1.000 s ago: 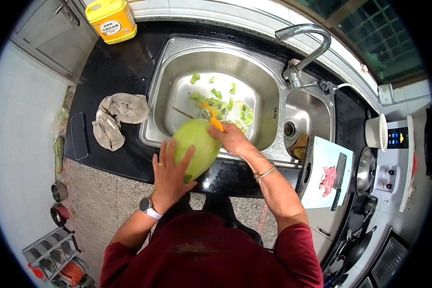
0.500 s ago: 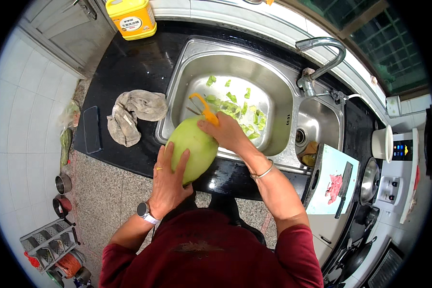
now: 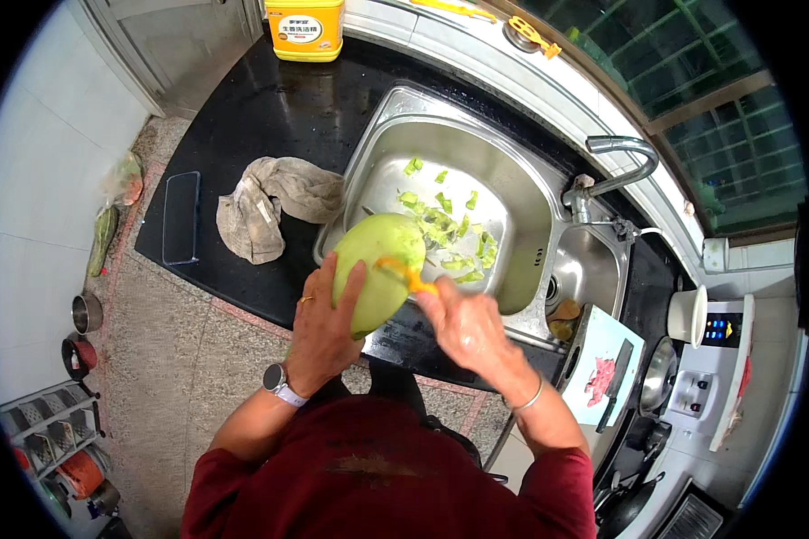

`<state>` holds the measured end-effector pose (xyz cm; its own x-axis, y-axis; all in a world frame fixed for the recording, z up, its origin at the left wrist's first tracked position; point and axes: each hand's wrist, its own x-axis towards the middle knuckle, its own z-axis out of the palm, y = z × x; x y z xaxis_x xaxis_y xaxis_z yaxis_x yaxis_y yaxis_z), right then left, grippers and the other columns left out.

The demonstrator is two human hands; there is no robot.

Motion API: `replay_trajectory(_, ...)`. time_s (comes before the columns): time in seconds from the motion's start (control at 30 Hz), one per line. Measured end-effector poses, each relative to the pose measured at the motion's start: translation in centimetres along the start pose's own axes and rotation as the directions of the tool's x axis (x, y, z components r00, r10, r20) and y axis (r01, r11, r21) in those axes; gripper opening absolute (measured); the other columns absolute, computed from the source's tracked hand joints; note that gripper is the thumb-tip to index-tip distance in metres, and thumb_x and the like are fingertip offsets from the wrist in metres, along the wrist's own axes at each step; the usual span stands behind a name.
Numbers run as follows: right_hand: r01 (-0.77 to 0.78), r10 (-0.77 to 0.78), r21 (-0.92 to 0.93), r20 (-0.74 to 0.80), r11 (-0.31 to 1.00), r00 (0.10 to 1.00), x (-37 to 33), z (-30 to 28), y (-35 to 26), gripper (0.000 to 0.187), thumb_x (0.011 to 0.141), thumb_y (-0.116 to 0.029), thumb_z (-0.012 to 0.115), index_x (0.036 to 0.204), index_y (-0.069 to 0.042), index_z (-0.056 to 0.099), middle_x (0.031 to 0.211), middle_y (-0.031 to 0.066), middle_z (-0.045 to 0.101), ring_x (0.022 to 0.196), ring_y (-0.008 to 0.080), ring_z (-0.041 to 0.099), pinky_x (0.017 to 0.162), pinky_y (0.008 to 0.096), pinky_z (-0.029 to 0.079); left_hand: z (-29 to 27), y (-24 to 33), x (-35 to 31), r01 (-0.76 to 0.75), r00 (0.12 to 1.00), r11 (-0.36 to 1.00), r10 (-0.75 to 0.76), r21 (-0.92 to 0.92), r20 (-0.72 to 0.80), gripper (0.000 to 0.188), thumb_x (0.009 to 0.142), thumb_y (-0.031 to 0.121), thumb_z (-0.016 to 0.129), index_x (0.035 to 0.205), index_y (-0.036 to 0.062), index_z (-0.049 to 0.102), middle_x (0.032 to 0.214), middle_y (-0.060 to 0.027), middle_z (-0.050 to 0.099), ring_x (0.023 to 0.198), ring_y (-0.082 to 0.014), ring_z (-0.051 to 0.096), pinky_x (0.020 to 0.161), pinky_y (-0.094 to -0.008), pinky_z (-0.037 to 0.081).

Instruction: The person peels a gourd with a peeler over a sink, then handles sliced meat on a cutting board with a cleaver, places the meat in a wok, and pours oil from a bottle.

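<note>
A large pale green gourd (image 3: 376,241) leans over the near left rim of the sink, its skin smooth. My left hand (image 3: 326,314) grips its near left side, with the thumb and fingers spread round it. In my right hand (image 3: 470,331) is the handle of an orange peeler (image 3: 413,278), and the peeler's head lies against the gourd's right side. The blade itself is hard to make out. Green peelings (image 3: 439,225) lie scattered in the large steel basin (image 3: 521,260) just beyond.
Left of the sink lie a grey cloth (image 3: 256,211) and a dark phone (image 3: 182,218). A yellow jug (image 3: 306,29) stands at the back. To the right, a cutting board (image 3: 593,346) bears chopped meat (image 3: 600,381) and a knife (image 3: 617,382). A faucet (image 3: 616,180) arches over the sink.
The right hand and peeler have moved from the gourd's far end down to its right side, nearer me. The left hand still holds the gourd. The whole view has shifted a little.
</note>
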<state>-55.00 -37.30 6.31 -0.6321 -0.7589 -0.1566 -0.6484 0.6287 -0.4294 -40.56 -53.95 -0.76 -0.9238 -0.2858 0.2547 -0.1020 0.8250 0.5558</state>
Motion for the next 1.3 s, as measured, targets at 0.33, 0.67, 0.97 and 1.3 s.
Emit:
replay_trajectory(0.33, 0.004, 0.007, -0.15, 0.073, 0.989, 0.997, 2.2, 1.0, 0.2, 0.044, 0.102, -0.041, 0.049, 0.092, 0.001, 0.057, 0.059, 0.0251, 0.059, 0.061, 0.0478, 0.062, 0.055, 0.0534, 0.049, -0.5, -1.3, -0.2, 0.043, 0.999, 0.999, -0.043, -0.029, 0.001, 0.089, 0.072, 0.006, 0.075, 0.15, 0.0032, 0.032, 0.146, -0.0351, 0.035, 0.129, -0.0503, 0.044, 0.107, -0.0517, 0.039)
replay_trajectory(0.67, -0.191, 0.191, -0.042, 0.0, 0.981, 0.982, 4.4, -1.3, 1.5, 0.048, 0.103, -0.042, 0.046, 0.093, 0.003, 0.061, 0.065, 0.0288, 0.061, 0.063, 0.0483, 0.062, 0.06, 0.054, 0.05, 0.0, -1.5, -1.0, 0.153, 0.988, 0.961, -0.153, -0.231, 0.017, 0.092, 0.07, 0.001, 0.072, 0.151, 0.0029, 0.028, 0.143, -0.0315, 0.039, 0.124, -0.0506, 0.048, 0.1, -0.0499, 0.046)
replay_trajectory(0.97, -0.212, 0.264, -0.33, 0.12, 0.92, 0.957, 4.3, -1.2, 5.9, 0.05, 0.103, -0.041, 0.044, 0.087, 0.002, 0.065, 0.073, 0.0261, 0.067, 0.074, 0.0442, 0.069, 0.067, 0.0516, 0.055, 0.0, 0.0, -1.9, 0.086, 0.996, 0.982, -0.082, -0.165, 0.031, 0.094, 0.069, -0.002, 0.074, 0.151, 0.0021, 0.028, 0.142, -0.0325, 0.04, 0.123, -0.0496, 0.049, 0.101, -0.0493, 0.045)
replay_trajectory(1.3, 0.134, -0.136, -0.099, -0.016, 0.986, 0.991, -0.8, 1.3, -0.7, 0.045, 0.1, -0.043, 0.053, 0.089, 0.0, 0.06, 0.055, 0.0214, 0.057, 0.05, 0.041, 0.061, 0.048, 0.0504, 0.049, -0.3, -0.5, -0.8, 0.198, 0.978, 0.957, -0.177, -0.212, 0.114, 0.082, 0.076, 0.0, 0.069, 0.147, -0.0054, 0.03, 0.139, -0.0294, 0.044, 0.13, -0.0461, 0.045, 0.106, -0.0475, 0.042)
